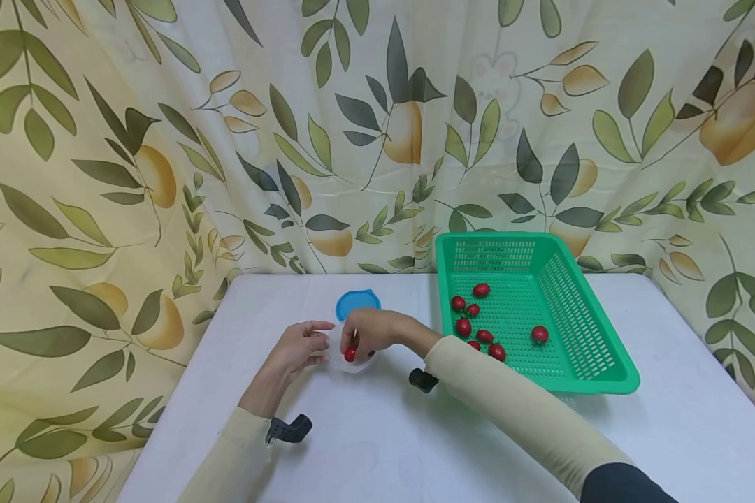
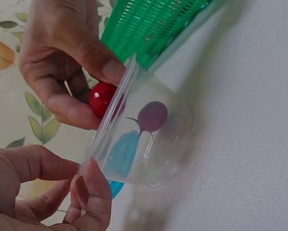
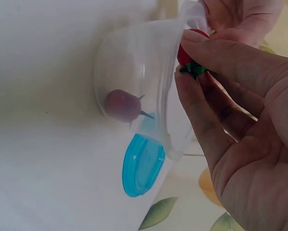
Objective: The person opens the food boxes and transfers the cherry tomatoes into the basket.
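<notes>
A small clear plastic tub (image 2: 158, 149) stands on the white table. My left hand (image 1: 298, 351) pinches its rim between thumb and fingers. Over the tub's mouth, my right hand (image 1: 372, 330) holds a red cherry tomato (image 3: 186, 54) between thumb and fingertips. That tomato's green stem end shows in the right wrist view. Through the cloudy wall I see another tomato (image 3: 122, 106) lying inside with its stem on; whether more lie there I cannot tell. Just behind the tub lies a blue lid (image 1: 356, 302), flat on the table.
To the right stands a green perforated plastic basket (image 1: 591, 386) with several cherry tomatoes, most of them toward its left side and one (image 1: 540, 334) apart. A leaf-and-fruit patterned curtain (image 1: 352, 181) hangs behind the table (image 1: 365, 454). My right forearm passes in front of the basket's near left corner.
</notes>
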{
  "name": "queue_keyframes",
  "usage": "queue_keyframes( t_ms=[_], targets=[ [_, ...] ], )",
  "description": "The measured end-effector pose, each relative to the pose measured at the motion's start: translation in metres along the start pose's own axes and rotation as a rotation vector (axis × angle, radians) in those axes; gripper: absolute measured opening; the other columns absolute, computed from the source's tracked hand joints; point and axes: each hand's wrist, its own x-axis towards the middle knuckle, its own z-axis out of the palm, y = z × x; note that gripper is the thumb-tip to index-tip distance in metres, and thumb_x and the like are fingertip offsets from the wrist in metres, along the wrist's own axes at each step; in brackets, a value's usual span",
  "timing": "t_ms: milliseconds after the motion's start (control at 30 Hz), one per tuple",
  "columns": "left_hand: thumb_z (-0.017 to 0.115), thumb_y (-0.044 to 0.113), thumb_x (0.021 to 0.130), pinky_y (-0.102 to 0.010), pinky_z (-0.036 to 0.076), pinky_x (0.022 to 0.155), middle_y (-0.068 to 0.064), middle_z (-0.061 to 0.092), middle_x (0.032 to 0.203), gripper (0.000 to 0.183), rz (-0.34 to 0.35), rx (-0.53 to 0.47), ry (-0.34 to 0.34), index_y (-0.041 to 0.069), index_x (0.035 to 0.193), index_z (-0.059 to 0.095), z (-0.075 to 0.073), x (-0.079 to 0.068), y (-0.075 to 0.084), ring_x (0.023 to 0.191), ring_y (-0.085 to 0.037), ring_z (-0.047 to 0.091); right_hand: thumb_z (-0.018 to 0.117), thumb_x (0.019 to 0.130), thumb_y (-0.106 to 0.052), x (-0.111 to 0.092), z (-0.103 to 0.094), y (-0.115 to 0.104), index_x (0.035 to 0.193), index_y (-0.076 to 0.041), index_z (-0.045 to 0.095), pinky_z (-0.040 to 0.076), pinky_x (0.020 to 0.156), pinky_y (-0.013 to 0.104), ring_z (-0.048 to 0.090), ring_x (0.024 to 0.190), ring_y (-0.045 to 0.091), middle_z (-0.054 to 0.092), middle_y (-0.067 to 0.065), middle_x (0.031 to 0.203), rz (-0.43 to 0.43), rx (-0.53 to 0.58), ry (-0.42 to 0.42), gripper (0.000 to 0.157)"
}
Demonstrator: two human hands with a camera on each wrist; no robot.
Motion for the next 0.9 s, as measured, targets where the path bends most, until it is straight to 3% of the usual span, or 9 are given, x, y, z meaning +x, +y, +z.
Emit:
queue_keyframes(
  t_ms=[267, 667, 900],
  targets=[
    [0.058, -0.004, 0.095, -0.028, 0.059, 0.073, -0.011, 0.055, 0.1, 0.038, 0.001, 0.0, -0.003, -0.001, 0.132, 0.063, 0.0, 0.0, 0.0, 0.083, -0.022, 0.057, 0.08, 0.084, -0.001, -0.009, -0.006, 0.002, 0.107, -0.005, 0.078, 0.061, 0.077, 0.03, 0.067, 0.093, 0.017, 0.073, 0.001, 0.099, -0.048, 0.076, 0.023, 0.024],
    [0.059, -0.001, 0.097, -0.028, 0.06, 0.073, -0.018, 0.055, 0.111, 0.036, -0.01, 0.012, 0.003, 0.0, 0.133, 0.063, 0.001, 0.0, 0.001, 0.088, -0.024, 0.058, 0.08, 0.084, -0.001, -0.029, -0.018, 0.002, 0.107, -0.009, 0.076, 0.061, 0.082, 0.032, 0.068, 0.097, 0.018, 0.072, 0.0, 0.103, -0.074, 0.152, 0.071, 0.024],
    [0.059, -0.001, 0.097, -0.028, 0.06, 0.073, -0.015, 0.056, 0.107, 0.036, -0.007, 0.022, 0.006, 0.0, 0.133, 0.063, 0.001, -0.002, 0.002, 0.088, -0.024, 0.058, 0.082, 0.083, -0.005, -0.04, -0.023, 0.006, 0.108, -0.008, 0.075, 0.06, 0.083, 0.029, 0.068, 0.1, 0.018, 0.072, -0.001, 0.104, -0.107, 0.156, 0.09, 0.025]
  ],
)
